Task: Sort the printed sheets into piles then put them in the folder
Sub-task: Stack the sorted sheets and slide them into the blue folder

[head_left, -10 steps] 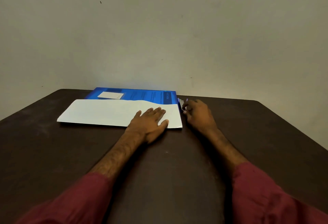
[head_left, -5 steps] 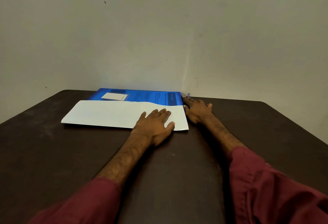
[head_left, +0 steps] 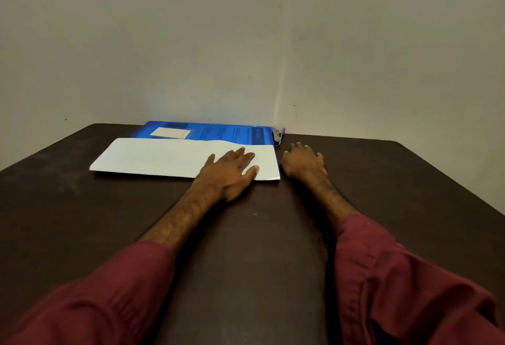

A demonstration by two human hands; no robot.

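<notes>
A stack of white printed sheets [head_left: 164,157] lies flat on the dark table, its far edge overlapping a blue folder [head_left: 218,133] that rests against the wall. My left hand [head_left: 229,171] lies palm down on the right end of the sheets, fingers spread. Just right of the sheets, my right hand [head_left: 303,163] rests flat on the table, holding nothing. A small stapler [head_left: 278,137] sits beyond its fingertips, next to the folder's right edge, apart from the hand.
The dark brown table [head_left: 82,221] runs to a plain wall at the back, with its right edge slanting away at the far right. A white label [head_left: 170,133] sits on the folder's cover.
My right hand has drawn back from the stapler at the folder's corner and now lies flat on the table. The stapler stays by the folder. My left hand keeps pressing the sheets.
</notes>
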